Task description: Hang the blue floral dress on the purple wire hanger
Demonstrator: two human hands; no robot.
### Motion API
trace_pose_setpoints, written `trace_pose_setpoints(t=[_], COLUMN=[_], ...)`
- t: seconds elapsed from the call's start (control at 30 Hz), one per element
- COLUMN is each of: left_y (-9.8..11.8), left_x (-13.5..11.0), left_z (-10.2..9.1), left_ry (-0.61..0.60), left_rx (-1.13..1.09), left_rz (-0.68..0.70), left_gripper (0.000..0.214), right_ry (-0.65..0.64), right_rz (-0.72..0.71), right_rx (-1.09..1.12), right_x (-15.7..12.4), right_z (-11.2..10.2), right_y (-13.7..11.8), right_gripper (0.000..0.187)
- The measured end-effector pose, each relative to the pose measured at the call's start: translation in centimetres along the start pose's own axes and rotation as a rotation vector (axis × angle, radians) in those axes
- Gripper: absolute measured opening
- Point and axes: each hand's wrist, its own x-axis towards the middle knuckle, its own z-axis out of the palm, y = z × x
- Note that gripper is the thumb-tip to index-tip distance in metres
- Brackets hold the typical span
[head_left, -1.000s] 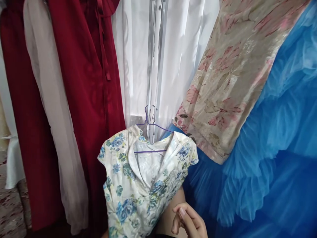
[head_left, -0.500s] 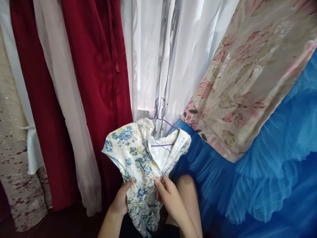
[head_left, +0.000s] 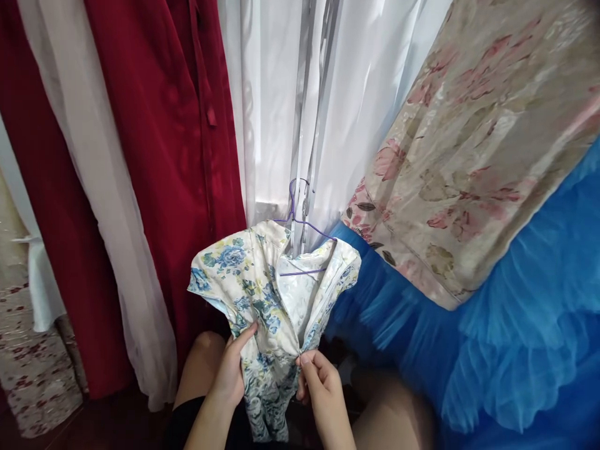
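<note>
A white dress (head_left: 262, 281) with blue, green and yellow flowers hangs before me on a thin purple hanger (head_left: 304, 222). Its front lies open in a deep V, with the pale lining showing. My left hand (head_left: 234, 369) grips the dress at its side, thumb in front and fingers hidden behind the cloth. At the bottom of the V, my right hand (head_left: 317, 378) pinches the edge of the opening between thumb and forefinger. Whether a zip pull or button is in that pinch is too small to tell. Below my hands the skirt narrows in gathered folds.
Dark red gowns (head_left: 164, 125) and a pale sheer cloth (head_left: 98, 156) hang at the left. White drapery (head_left: 276, 106) is behind the hanger. On the right hang a beige floral skirt (head_left: 450, 187) and blue tulle (head_left: 506, 350). My knees flank the dress.
My right hand has shifted slightly down and right, with the neckline opening now reaching lower. My knees have spread apart. The view has turned a little to the right.
</note>
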Motion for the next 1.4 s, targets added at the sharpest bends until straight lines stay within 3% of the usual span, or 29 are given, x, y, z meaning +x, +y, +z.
trace_pose_setpoints(t=[0.1,0.23,0.27,0.33,0.4,0.47,0.53,0.63,0.73,0.9,1.0,1.17,1.27,1.4], left_y=[-0.7,-0.6,-0.3,0.3,0.7,0.8,0.5,-0.1,-1.0,-2.7,-3.0,-2.9,-2.8,-1.0], left_x=[1.5,2.2,1.8,0.1,-1.9,-3.5,-4.4,-4.6,-4.4,-3.8,-3.3,-3.7,-4.0,-3.1], left_z=[-0.7,-1.7,-1.7,-1.3,-0.5,0.4,1.0,1.4,1.2,0.0,-0.7,-1.1,-0.7,1.3], left_ry=[0.132,0.261,0.231,-0.004,-0.376,-0.691,-0.817,-0.839,-0.813,-0.688,-0.675,-0.67,-0.673,-0.571], left_rx=[0.022,-0.058,-0.018,0.216,0.586,0.911,1.077,1.145,1.171,1.009,0.879,0.854,0.895,0.945], left_rz=[0.272,0.887,1.03,1.192,1.131,0.921,0.755,0.675,0.706,0.964,1.123,1.168,1.192,1.269], left_gripper=[0.03,0.035,0.034,0.025,0.015,0.017,0.024,0.033,0.035,0.026,0.025,0.026,0.024,0.015], right_ry=[0.014,0.03,0.025,0.01,-0.017,-0.034,-0.02,0.0,-0.016,-0.025,-0.106,-0.132,-0.131,-0.089], right_rz=[0.003,-0.013,-0.012,-0.016,-0.033,-0.057,-0.079,-0.094,-0.089,-0.116,-0.106,-0.174,-0.241,-0.262], right_rx=[-0.007,0.009,0.018,0.028,0.023,0.028,0.041,0.047,0.025,-0.024,-0.064,-0.239,-0.199,-0.09], right_x=[-0.2,-0.2,-0.1,-0.2,-0.3,-0.6,-0.9,-1.2,-1.4,-2.4,-2.8,-2.1,-1.5,-1.4], right_z=[-0.4,-1.0,-1.0,-0.8,-0.3,0.2,0.3,0.0,-0.2,0.3,-0.6,-2.3,-1.0,0.8], right_y=[-0.1,-0.4,-0.4,-0.6,-0.9,-1.3,-1.5,-1.8,-1.8,-2.1,-2.6,-2.5,-1.3,0.2], right_gripper=[0.042,0.04,0.041,0.041,0.042,0.042,0.043,0.046,0.048,0.044,0.04,0.024,0.015,0.023])
